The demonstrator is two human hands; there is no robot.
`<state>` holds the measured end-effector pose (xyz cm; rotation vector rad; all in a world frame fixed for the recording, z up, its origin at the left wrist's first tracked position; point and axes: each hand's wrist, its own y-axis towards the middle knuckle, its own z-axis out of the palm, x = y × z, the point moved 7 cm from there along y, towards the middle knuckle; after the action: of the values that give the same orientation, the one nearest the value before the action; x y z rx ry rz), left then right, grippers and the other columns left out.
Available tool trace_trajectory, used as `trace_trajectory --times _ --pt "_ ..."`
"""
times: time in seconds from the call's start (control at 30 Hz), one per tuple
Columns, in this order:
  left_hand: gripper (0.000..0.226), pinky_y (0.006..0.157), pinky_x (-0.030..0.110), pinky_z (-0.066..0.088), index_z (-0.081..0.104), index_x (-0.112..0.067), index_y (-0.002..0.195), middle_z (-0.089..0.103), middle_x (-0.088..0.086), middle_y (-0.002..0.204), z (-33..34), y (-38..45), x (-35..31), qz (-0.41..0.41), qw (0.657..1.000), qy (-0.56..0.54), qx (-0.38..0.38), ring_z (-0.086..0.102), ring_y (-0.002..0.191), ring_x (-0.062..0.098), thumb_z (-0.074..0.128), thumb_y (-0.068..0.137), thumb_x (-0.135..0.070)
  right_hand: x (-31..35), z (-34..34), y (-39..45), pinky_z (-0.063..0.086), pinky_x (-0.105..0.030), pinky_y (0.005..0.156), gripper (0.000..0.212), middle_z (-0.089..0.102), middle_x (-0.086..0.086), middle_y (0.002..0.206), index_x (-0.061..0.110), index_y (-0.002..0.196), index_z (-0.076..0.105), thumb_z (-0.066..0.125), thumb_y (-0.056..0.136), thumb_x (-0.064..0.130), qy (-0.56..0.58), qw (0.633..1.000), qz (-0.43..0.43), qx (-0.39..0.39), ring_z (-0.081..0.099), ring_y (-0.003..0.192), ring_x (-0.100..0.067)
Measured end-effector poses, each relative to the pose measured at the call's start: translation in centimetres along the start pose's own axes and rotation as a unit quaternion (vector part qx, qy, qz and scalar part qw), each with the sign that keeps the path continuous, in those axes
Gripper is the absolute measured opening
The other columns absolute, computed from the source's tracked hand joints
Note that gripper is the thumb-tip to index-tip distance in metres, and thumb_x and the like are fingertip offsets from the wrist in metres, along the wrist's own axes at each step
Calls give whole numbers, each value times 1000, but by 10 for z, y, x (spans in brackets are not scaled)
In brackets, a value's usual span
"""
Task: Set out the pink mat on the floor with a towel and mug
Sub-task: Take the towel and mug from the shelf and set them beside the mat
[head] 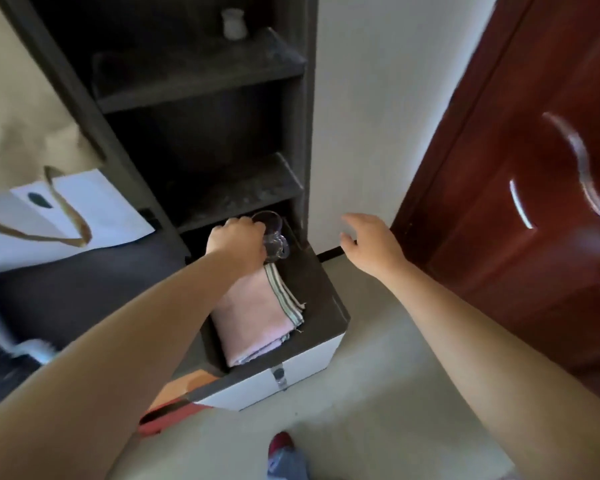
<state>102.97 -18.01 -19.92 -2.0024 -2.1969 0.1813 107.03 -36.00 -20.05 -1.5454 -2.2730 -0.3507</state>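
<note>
While the clear glass mug (274, 235) is gripped by the left hand (238, 240) above the open drawer (321, 289), a slip is risked: smooth glass, held from the side. The folded pink towel (257, 317) lies in the drawer at 6 o'clock of the mug. The right hand (368, 244) hangs open and empty at 3 o'clock. No mat can be seen.

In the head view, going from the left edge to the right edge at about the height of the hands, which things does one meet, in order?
Paper bag → left hand → glass mug → right hand → red door.
</note>
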Motion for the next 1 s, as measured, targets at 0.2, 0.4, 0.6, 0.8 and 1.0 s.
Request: trace_trajectory --times 0.2,0.4,0.6,0.8,1.0 --pt "44 94 41 44 43 -14 133 48 11 132 66 25 67 -80 993 -54 70 45 123 30 46 91 -27 33 68 60 41 -41 102 41 55 -15 131 7 130 44 47 90 17 25 998 -14 53 48 123 -29" --pt "52 95 38 45 41 -10 134 47 14 135 142 46 80 -122 965 -133 189 46 124 32 54 86 -25 11 145 88 42 -34 95 47 51 -16 135 5 131 41 52 89 24 150 974 118 120 50 122 -28" --pt "79 103 34 40 18 0 144 32 22 144 220 46 92 -370 825 -373 208 40 130 34 62 84 -26 -17 214 119 37 -37 103 64 44 -17 139 6 135 34 62 82 29 207 942 207 162 43 127 -31" --pt "85 110 44 31 1 -8 147 24 20 151 264 36 80 -491 734 -432 183 31 135 37 53 87 -37 -24 236 141 32 -5 46 15 54 -1 77 10 78 55 58 85 23 273 931 213 114 49 77 -19" --pt "54 106 47 37 39 -14 137 47 12 139 286 34 71 -510 705 -465 164 44 127 35 30 92 -44 -33 244 152 34 -24 53 36 49 -2 59 16 52 40 59 83 21 274 938 195 80 48 68 -20"
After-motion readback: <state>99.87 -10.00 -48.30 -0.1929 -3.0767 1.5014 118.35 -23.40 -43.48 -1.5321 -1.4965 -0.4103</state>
